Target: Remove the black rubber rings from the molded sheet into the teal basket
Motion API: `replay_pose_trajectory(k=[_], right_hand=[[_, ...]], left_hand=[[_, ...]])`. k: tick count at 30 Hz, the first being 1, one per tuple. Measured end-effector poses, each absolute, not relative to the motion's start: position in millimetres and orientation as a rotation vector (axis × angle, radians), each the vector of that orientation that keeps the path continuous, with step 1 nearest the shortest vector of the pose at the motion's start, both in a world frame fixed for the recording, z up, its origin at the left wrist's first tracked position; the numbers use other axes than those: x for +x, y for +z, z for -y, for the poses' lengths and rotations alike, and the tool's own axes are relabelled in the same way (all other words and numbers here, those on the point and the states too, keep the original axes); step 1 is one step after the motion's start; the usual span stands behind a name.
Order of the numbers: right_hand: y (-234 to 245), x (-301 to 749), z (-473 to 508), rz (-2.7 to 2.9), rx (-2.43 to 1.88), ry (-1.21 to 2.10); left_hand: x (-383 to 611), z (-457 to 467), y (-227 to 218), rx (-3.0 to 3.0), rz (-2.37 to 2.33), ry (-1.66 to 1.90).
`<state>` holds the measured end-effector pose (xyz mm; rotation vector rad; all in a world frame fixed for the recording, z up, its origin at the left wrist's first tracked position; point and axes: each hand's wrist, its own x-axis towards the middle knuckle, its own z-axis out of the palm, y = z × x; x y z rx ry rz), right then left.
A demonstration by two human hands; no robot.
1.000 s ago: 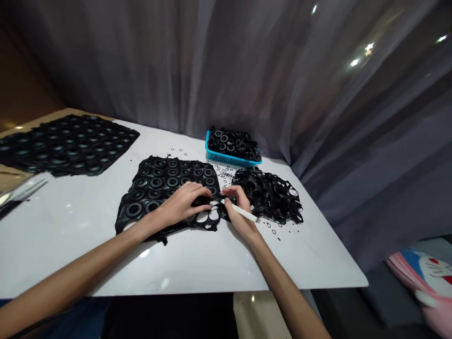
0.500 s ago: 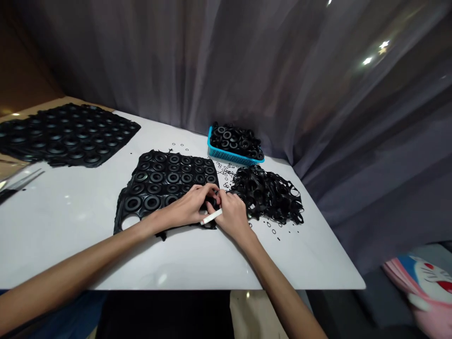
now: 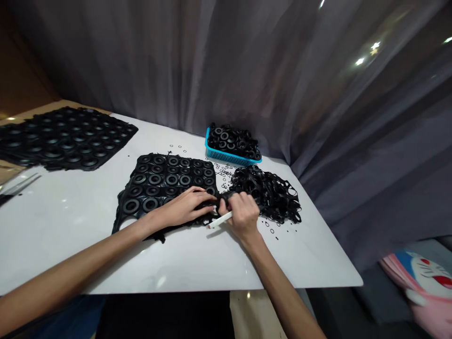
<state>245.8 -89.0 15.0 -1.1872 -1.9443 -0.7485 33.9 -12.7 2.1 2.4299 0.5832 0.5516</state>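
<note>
A black moulded rubber sheet [image 3: 154,179] with rows of raised rings lies before me on the table. My left hand [image 3: 190,205] rests on its right part, fingers stretched out and pressing down. Just right of it, my right hand [image 3: 243,214] is closed, pinching black rubber at the sheet's right edge, which looks stretched. A slim white stick [image 3: 221,220] with a darker tip also sits in that hand, pointing left. The fingers hide part of the gripped rubber. Torn black rubber scrap [image 3: 277,195] is heaped to the right of the right hand.
A blue basket [image 3: 231,158] full of black rubber rings stands at the back. Small thin rings [image 3: 222,172] are scattered before it. Another ringed sheet [image 3: 70,136] lies far left, with metal tweezers-like tool [image 3: 21,186] nearby. The white table's front edge [image 3: 307,287] is near me.
My right hand has moved right, away from the left, drawing the rubber edge with it. My left hand's fingers have straightened from a curled grip onto the sheet.
</note>
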Motion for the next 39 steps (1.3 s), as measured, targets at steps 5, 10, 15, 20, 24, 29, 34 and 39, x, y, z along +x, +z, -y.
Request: replay_pose_trajectory(k=[5, 10, 15, 20, 24, 29, 34, 39], right_hand=[[26.2, 280.5, 93.6, 1.313, -1.48, -0.462], [19.5, 294.0, 84.1, 1.481, -1.747, -0.263], [28.1, 296.2, 44.4, 1.682, -1.806, -0.166], [71.6, 309.3, -35.1, 1.61, -2.006, -0.058], [99.3, 312.4, -98.7, 1.563, -2.063, -0.097], [102.0, 307.5, -136.1, 1.493, -2.155, -0.198], [85.2, 316.0, -134.9, 1.5, -2.133, -0.311], [74.0, 322.8, -129.3, 1.648, -2.019, -0.364]], left_hand=[[33.6, 13.0, 8.9, 2.373, -0.509, 0.501], [33.8, 19.7, 9.8, 2.247, -0.569, 0.723], [19.2, 2.1, 16.9, 2.12, -0.619, 0.905], [-13.2, -23.5, 28.8, 1.812, -0.942, 1.117], [-29.1, -30.2, 28.5, 1.798, -1.105, 1.127], [-27.6, -23.9, 19.5, 1.957, -1.032, 1.082], [-18.0, -8.0, 13.6, 2.171, -0.786, 0.854], [-1.4, 5.5, 11.4, 2.305, -0.769, 0.75]])
